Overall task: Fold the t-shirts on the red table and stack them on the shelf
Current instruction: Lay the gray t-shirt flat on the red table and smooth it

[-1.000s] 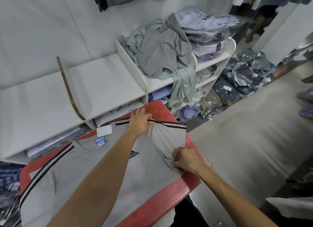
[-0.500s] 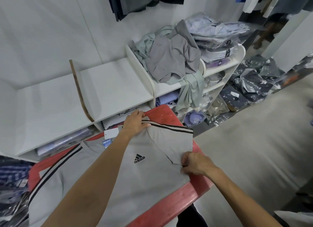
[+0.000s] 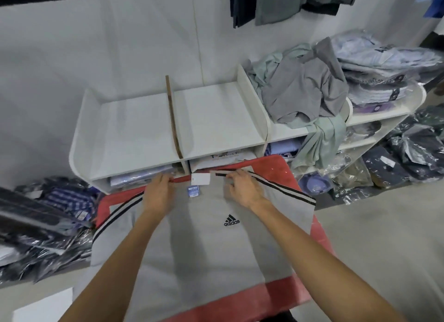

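Both hands pinch the grey t-shirt point(image 3: 204, 245) at its shoulders, left hand point(image 3: 158, 192) and right hand point(image 3: 243, 189) either side of the collar. I read that as squaring it flat on the red table point(image 3: 276, 295) for folding.

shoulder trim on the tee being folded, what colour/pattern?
Black stripes on the light grey t-shirt; clearest in the head view.

Two shelf point(image 3: 216, 120) bays lie open; crumpled shirts point(image 3: 305, 91) fill the third.
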